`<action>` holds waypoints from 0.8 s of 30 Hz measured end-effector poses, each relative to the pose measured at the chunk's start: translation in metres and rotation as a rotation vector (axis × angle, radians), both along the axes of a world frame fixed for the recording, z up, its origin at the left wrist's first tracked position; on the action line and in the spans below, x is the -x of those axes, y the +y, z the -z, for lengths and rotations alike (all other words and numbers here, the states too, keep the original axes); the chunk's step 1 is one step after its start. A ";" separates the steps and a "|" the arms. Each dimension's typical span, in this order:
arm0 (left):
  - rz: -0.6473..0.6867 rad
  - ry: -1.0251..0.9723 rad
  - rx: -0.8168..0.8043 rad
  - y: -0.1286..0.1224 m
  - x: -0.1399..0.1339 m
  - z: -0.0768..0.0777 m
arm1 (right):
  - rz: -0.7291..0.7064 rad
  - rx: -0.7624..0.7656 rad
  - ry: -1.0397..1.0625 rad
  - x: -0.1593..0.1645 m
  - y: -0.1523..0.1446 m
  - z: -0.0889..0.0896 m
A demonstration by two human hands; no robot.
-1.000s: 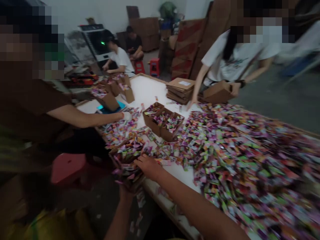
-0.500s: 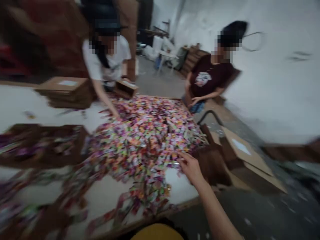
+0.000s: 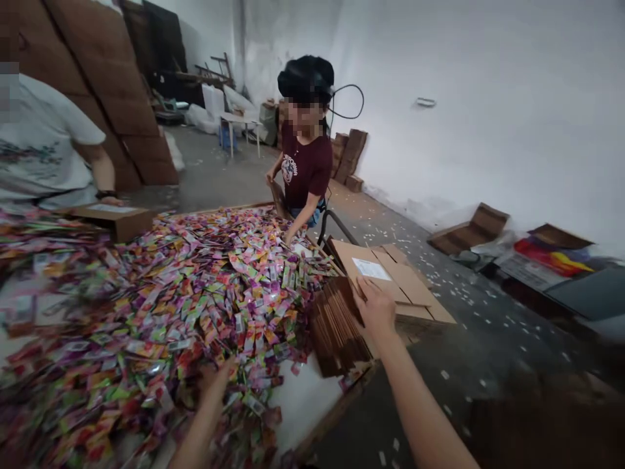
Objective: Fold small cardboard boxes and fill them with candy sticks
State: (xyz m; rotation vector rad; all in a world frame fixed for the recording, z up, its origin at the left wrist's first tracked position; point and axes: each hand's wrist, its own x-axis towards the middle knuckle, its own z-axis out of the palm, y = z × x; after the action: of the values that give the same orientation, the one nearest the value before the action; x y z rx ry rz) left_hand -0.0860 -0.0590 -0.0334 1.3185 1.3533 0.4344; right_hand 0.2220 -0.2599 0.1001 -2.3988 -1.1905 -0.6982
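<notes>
My right hand [image 3: 377, 314] is at the near left edge of a flat cardboard box [image 3: 403, 277] with a white label [image 3: 371, 269]. Its fingers reach out over the cardboard and do not appear to be wrapped around it. Below and left of that hand, folded cardboard sheets [image 3: 336, 329] stand packed on edge. Low over a large heap of small colourful packets [image 3: 234, 280] is my left hand [image 3: 212, 381]. It is smeared by motion, so its fingers and anything in them are unclear.
Across the heap, a person in a dark red shirt [image 3: 312, 166] reaches into the packets and holds a cardboard piece. At left, another person in a white shirt [image 3: 43, 140] has a hand by a small box [image 3: 117, 221]. White tabletop [image 3: 305, 391] shows near the front edge.
The view has swung right. My right hand has moved from the packets to the stacked cardboard, and my left hand has come into view. The person in dark red now reaches into the heap.
</notes>
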 end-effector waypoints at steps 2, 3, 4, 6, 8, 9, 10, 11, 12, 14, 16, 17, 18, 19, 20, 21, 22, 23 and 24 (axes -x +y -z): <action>-0.059 -0.065 0.015 -0.003 -0.011 -0.031 | -0.175 -0.029 -0.051 0.054 0.013 0.004; -0.031 -0.189 0.081 -0.004 -0.010 -0.049 | -0.295 -0.001 -0.046 0.088 0.019 0.005; 0.016 -0.355 0.166 -0.004 -0.005 -0.067 | -0.423 0.050 -0.022 0.125 0.024 0.007; 0.088 -0.651 0.304 0.000 0.018 -0.095 | -0.732 0.164 0.064 0.194 0.033 0.012; 0.052 -0.734 0.292 0.009 0.054 -0.107 | -0.979 0.166 0.151 0.238 0.040 0.018; 0.009 -0.695 0.245 0.013 0.075 -0.105 | -0.990 0.112 0.203 0.246 0.043 0.022; -0.020 -0.628 0.193 0.015 0.096 -0.098 | -0.910 0.032 0.262 0.246 0.047 0.028; -0.027 -0.549 0.144 0.015 0.116 -0.087 | -0.751 -0.060 0.330 0.238 0.051 0.037; -0.029 -0.465 0.096 0.011 0.134 -0.074 | -0.535 -0.146 0.407 0.225 0.055 0.048; 0.016 -0.314 0.063 -0.003 0.160 -0.045 | -0.210 -0.250 0.569 0.200 0.066 0.078; 0.121 -0.238 0.139 -0.022 0.174 -0.020 | -0.099 -0.260 0.828 0.190 0.074 0.112; 0.159 -0.220 0.165 -0.032 0.180 -0.011 | -0.082 -0.248 0.957 0.193 0.078 0.126; 0.181 -0.210 0.160 -0.041 0.184 -0.007 | -0.074 -0.231 1.062 0.200 0.080 0.137; 0.190 -0.216 0.128 -0.048 0.190 -0.006 | -0.063 -0.215 1.128 0.210 0.083 0.145; 0.190 -0.239 0.084 -0.054 0.198 -0.008 | -0.046 -0.202 1.155 0.222 0.086 0.148; 0.213 -0.274 0.047 -0.059 0.206 -0.012 | -0.023 -0.195 1.151 0.235 0.089 0.149; 0.266 -0.309 0.029 -0.063 0.217 -0.017 | 0.004 -0.198 1.132 0.248 0.093 0.148; 0.350 -0.331 0.030 -0.067 0.228 -0.021 | 0.030 -0.212 1.114 0.260 0.097 0.146; 0.441 -0.327 0.033 -0.070 0.240 -0.024 | 0.056 -0.229 1.106 0.270 0.102 0.144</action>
State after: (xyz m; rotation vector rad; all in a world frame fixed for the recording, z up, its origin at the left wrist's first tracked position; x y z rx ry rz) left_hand -0.3256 -0.1294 -0.0090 1.4009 0.7693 0.3039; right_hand -0.0481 -0.1584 -0.0441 -2.0637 -0.5158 0.4580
